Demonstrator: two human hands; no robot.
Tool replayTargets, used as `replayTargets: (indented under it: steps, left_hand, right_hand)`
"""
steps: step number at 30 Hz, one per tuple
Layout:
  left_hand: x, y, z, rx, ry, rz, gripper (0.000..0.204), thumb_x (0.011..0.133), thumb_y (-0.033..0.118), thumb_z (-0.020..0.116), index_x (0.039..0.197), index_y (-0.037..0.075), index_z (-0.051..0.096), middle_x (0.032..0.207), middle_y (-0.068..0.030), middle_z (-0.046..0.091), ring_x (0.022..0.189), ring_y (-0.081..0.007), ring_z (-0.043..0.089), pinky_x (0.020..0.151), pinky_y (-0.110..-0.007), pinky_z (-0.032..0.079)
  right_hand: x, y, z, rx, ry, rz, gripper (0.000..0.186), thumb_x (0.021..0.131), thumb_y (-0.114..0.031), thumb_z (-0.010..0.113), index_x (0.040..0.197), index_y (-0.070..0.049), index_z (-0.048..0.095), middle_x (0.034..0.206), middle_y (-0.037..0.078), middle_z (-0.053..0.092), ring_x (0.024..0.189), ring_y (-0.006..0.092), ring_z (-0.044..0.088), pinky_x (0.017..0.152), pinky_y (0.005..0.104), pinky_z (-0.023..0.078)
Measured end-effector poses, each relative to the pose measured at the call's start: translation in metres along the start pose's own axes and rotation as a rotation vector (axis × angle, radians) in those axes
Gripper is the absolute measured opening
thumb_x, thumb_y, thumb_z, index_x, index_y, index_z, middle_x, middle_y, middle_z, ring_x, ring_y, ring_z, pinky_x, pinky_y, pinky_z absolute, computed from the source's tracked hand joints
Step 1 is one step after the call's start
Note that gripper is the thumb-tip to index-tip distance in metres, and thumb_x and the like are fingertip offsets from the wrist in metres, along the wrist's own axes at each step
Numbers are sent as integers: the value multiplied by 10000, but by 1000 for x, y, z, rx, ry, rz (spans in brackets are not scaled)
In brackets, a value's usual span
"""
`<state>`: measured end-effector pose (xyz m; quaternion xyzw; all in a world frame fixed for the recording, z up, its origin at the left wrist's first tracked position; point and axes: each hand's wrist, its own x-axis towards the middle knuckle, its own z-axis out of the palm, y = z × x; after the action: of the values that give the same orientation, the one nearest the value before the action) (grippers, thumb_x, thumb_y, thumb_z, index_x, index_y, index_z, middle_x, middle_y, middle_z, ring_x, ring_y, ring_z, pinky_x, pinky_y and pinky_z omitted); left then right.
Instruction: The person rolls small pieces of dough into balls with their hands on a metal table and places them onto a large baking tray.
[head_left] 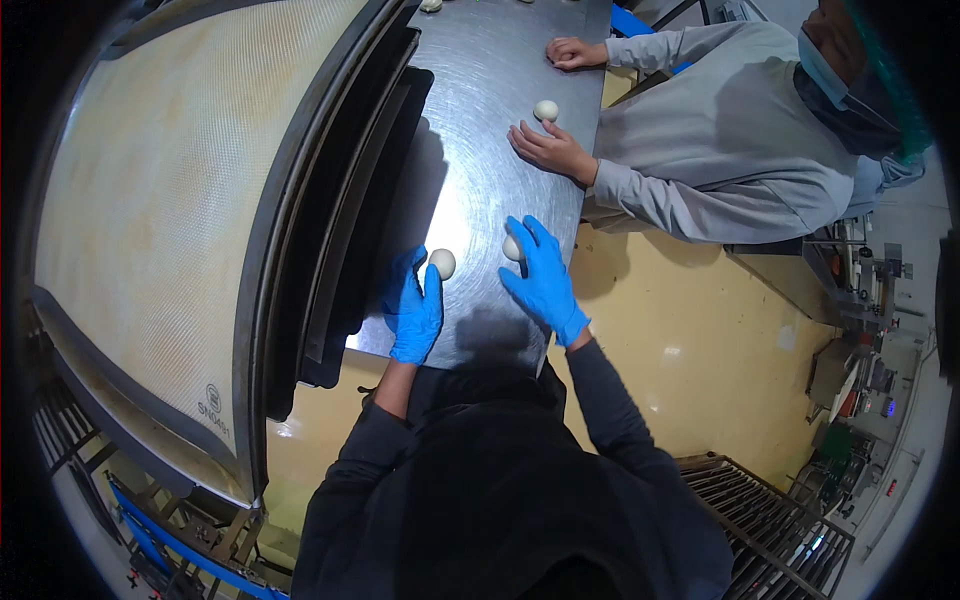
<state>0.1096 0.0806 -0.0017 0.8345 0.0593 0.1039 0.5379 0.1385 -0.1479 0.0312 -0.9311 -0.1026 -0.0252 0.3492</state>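
My left hand [412, 312], in a blue glove, rests on the steel table [475, 165] with thumb and fingers apart. A smooth, pale dough ball [443, 263] sits against its thumb and fingertips. To the right, my gloved right hand [545, 282] is spread with the fingers stretched forward. Another dough ball [513, 248] lies in the gap between its thumb and fingers, partly hidden by the hand. Neither hand is closed round its ball.
Across the table's right edge stands a co-worker in grey, with bare hands near a third dough ball [545, 110]. A stack of dark-edged trays with a woven mat [190, 180] rises close on my left. A metal rack [770, 520] stands at lower right.
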Motion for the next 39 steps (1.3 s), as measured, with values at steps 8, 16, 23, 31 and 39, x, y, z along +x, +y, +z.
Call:
replayTargets:
  steps: [8, 16, 23, 31, 39]
  left_hand:
    - [2, -1, -1, 3, 33, -17, 287, 1048, 158, 576, 1262, -28, 618, 1197, -162, 654, 1132, -269, 638, 1011, -374, 493]
    - [-1, -2, -2, -23, 19, -37, 283, 1067, 136, 529, 1276, -39, 603, 1215, -183, 648, 1140, -309, 631, 1016, -385, 485]
    - [1, -6, -2, -36, -38, -35, 321, 1106, 189, 471, 1305, -44, 569, 1261, -201, 609, 1180, -331, 588, 1038, -412, 453]
    - [-4, -18, -3, -107, -78, -105, 286, 1067, 176, 560, 1263, -24, 618, 1210, -190, 648, 1130, -313, 627, 1011, -403, 482]
    - [12, 7, -26, 317, -117, 110, 242, 928, 178, 724, 1129, 45, 699, 1102, -148, 709, 1019, -348, 676, 899, -446, 529]
  right_hand:
    - [29, -10, -10, -61, -209, 25, 313, 841, 4, 598, 1147, -59, 604, 1069, 178, 554, 1024, 417, 542, 893, 494, 493]
    - [19, -56, 45, 35, -152, -168, 693, 798, -54, 702, 1470, -80, 536, 1117, 178, 597, 1070, 372, 583, 902, 477, 505]
    - [16, -71, 53, -368, -215, -101, 774, 827, -139, 742, 1555, -204, 489, 1293, 177, 603, 1117, 363, 610, 815, 460, 544]
    - [39, -59, 55, 14, -271, -94, 210, 962, -160, 604, 1153, -107, 674, 1090, 117, 615, 995, 325, 625, 844, 416, 546]
    - [158, -31, 11, 574, -43, 37, 380, 894, -89, 739, 1261, -44, 654, 1138, 120, 677, 1077, 242, 664, 937, 370, 517]
